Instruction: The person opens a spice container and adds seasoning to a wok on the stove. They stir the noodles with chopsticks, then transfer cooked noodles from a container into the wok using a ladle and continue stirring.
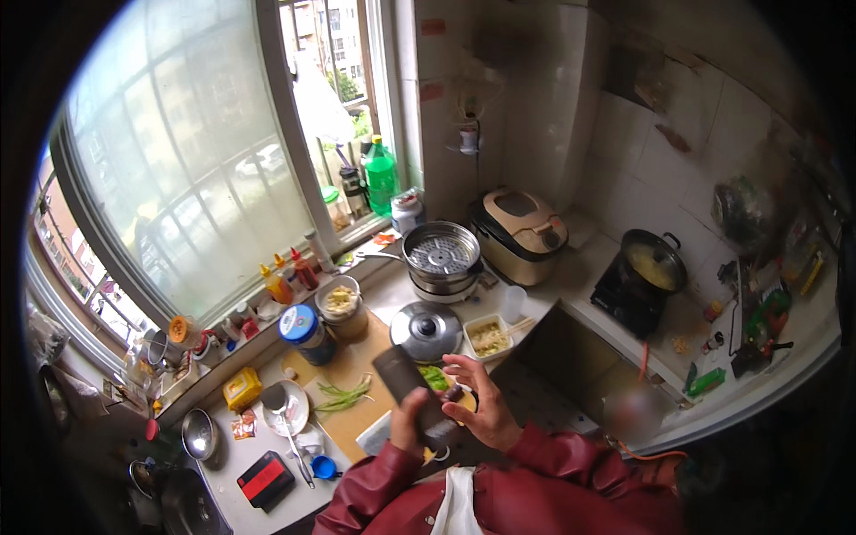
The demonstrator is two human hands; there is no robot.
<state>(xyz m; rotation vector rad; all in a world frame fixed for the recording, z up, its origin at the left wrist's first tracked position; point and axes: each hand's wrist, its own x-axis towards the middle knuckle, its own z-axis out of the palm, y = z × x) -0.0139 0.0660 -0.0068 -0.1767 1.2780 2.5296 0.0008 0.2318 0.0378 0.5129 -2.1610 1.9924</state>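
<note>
My left hand (406, 422) grips a dark, flat, phone-like slab (396, 374), tilted in front of my chest and partly blurred. Close to its right edge, my right hand (487, 408) has its fingers spread, with nothing held in them. Beneath the hands, green leaves (435, 378) show beyond the slab, mostly covered by it and my fingers. Left of the slab, green scallion stalks (344, 396) lie on a wooden cutting board (334, 435). A steel pot lid (426, 329) with a black knob rests just beyond the hands.
A rice cooker (518, 227) and steamer pot (441, 257) stand at the back. Right of the sunken gap (568, 348), a black wok (652, 261) with yellowish food sits on a stove (628, 294). On the left are a plate (294, 401) with a spatula, and a steel bowl (200, 435).
</note>
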